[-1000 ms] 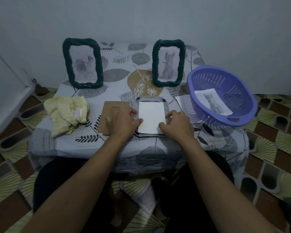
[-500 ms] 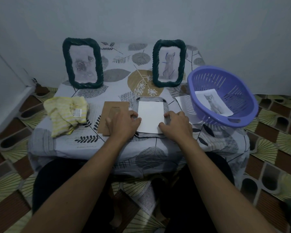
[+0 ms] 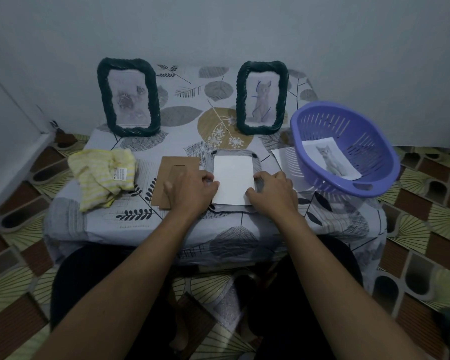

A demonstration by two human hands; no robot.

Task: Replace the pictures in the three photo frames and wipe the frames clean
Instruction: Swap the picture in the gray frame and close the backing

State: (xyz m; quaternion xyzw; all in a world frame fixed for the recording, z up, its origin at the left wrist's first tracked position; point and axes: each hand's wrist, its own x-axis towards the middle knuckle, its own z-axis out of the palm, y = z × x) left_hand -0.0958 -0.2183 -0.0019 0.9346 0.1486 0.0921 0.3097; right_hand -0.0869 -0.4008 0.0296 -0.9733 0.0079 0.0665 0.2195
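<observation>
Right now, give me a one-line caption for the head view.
Left hand and right hand hold a white sheet on the face-down frame; cardboard back lies beside.

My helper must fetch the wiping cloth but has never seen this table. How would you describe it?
Find the table under the leaf-print cover. At its left front, left of the brown cardboard backing, lies a crumpled cloth. Alone there it is soft, striped yellow and white, with a small white tag.
</observation>
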